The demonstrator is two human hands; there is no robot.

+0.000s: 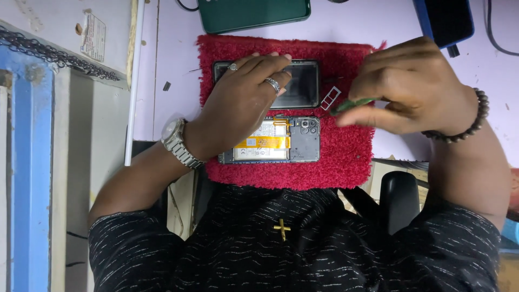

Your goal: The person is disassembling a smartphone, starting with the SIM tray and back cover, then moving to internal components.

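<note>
From the head camera, a red fluffy mat (pixel 346 157) lies on the pale work table (pixel 173 81). On the mat there is an opened phone (pixel 281 141) with its battery showing, and above it a dark back cover (pixel 305 84). The left hand (pixel 238 108) lies flat, fingers spread, pressing on the back cover. The right hand (pixel 411 89) pinches a thin green tool (pixel 351 104) between closed fingers, near a small SIM tray (pixel 331 98).

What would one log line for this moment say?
left hand: resting on dark phone panel | right hand: pinching green tool | opened phone: on red mat
</note>
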